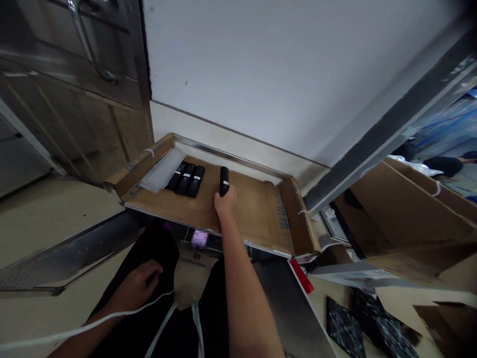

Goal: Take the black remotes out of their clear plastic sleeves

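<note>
A black cylindrical item (224,180) with a small white label stands out at the middle of the cardboard-lined tray (253,214). My right hand (225,200) is wrapped round its near end. To the left, three similar black items (186,179) lie side by side in the tray, next to clear plastic sheets or bags (160,171). My left hand (138,284) rests over my left thigh with fingers loosely curled; whether anything is in it does not show. A white cord passes beside that wrist.
Raised cardboard sides (296,214) edge the tray, and a white panel (238,64) rises behind it. A metal door with a handle (87,44) is at upper left. Large cardboard boxes (417,214) stand right; dark patterned pieces (346,323) lie on the floor.
</note>
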`<move>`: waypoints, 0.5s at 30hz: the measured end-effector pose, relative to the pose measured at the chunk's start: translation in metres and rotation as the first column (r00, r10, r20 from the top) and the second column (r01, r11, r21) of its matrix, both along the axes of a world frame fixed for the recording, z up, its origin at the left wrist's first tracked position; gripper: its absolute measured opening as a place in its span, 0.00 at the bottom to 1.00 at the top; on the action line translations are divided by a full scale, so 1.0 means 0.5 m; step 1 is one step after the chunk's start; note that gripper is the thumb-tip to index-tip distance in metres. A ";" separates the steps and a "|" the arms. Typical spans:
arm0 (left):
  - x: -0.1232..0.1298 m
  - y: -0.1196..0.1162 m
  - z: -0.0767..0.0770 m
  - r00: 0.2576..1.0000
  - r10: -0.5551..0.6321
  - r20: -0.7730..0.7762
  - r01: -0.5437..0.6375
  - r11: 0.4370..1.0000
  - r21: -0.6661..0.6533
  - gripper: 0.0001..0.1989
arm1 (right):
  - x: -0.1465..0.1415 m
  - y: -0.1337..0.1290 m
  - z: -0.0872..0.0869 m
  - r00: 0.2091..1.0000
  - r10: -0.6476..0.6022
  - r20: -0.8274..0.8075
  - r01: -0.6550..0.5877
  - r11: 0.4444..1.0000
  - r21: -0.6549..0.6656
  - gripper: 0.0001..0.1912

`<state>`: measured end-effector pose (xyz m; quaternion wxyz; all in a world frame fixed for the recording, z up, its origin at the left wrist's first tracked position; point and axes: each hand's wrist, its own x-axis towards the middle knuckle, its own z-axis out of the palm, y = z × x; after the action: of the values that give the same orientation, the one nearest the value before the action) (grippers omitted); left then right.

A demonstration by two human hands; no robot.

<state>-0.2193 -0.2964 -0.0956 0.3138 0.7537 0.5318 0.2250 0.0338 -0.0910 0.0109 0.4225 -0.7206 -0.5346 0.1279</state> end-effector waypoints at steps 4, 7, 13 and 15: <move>0.000 -0.001 -0.031 0.999 -0.046 -0.010 0.045 0.998 -0.044 0.10 | -0.073 0.030 0.005 0.998 -0.024 -0.058 0.023 1.000 -0.016 0.22; 0.003 0.010 -0.025 0.997 -0.069 -0.019 0.068 0.996 -0.054 0.09 | -0.092 0.022 -0.011 0.996 0.049 -0.069 -0.047 0.998 0.030 0.23; 0.003 0.015 -0.041 0.998 -0.051 -0.045 0.050 0.998 -0.037 0.09 | -0.062 -0.003 -0.044 0.957 0.220 -0.190 -0.211 0.975 0.068 0.20; 0.005 0.016 -0.045 0.997 -0.064 -0.049 0.063 0.998 -0.032 0.09 | -0.054 0.010 -0.036 0.970 0.203 -0.132 -0.201 0.979 0.029 0.15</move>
<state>-0.2168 -0.2885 -0.1179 0.3187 0.7708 0.5187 0.1877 0.0070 -0.0858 -0.0071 0.4479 -0.6489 -0.5766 0.2141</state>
